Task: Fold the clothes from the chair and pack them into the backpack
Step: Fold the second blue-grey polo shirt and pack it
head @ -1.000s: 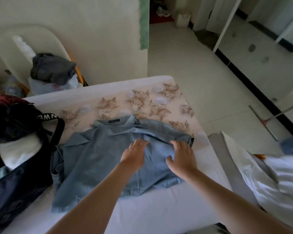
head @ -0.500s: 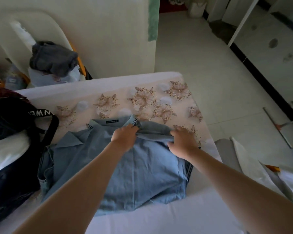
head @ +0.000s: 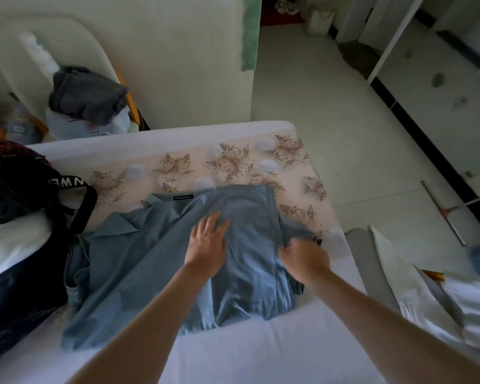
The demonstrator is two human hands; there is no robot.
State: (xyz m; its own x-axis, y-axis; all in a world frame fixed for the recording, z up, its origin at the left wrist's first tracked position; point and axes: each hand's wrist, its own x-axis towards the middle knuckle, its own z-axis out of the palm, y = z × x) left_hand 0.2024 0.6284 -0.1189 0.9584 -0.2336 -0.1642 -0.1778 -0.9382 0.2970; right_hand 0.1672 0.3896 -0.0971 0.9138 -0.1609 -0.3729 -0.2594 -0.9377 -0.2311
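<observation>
A light blue polo shirt (head: 139, 261) lies spread on the bed (head: 233, 356), its right side folded over toward the middle. My left hand (head: 208, 245) lies flat on the folded part with fingers spread. At the shirt's right edge my right hand (head: 302, 259) curls its fingers on the fabric near the striped sleeve cuff. The black backpack (head: 25, 273) stands open at the left, touching the shirt, with white cloth inside. On the white chair (head: 25, 59) behind the bed sit a dark grey garment (head: 86, 95) and a pale one beneath it.
A floral cloth (head: 233, 164) covers the far part of the bed. White bedding and a grey strip (head: 372, 273) lie at the right. On the tiled floor at the right lies a long-handled squeegee (head: 449, 214). A wall corner stands behind the bed.
The shirt's right side has been folded over toward the centre. My left hand went from gripping near the collar to lying flat; my right hand moved down to the right edge.
</observation>
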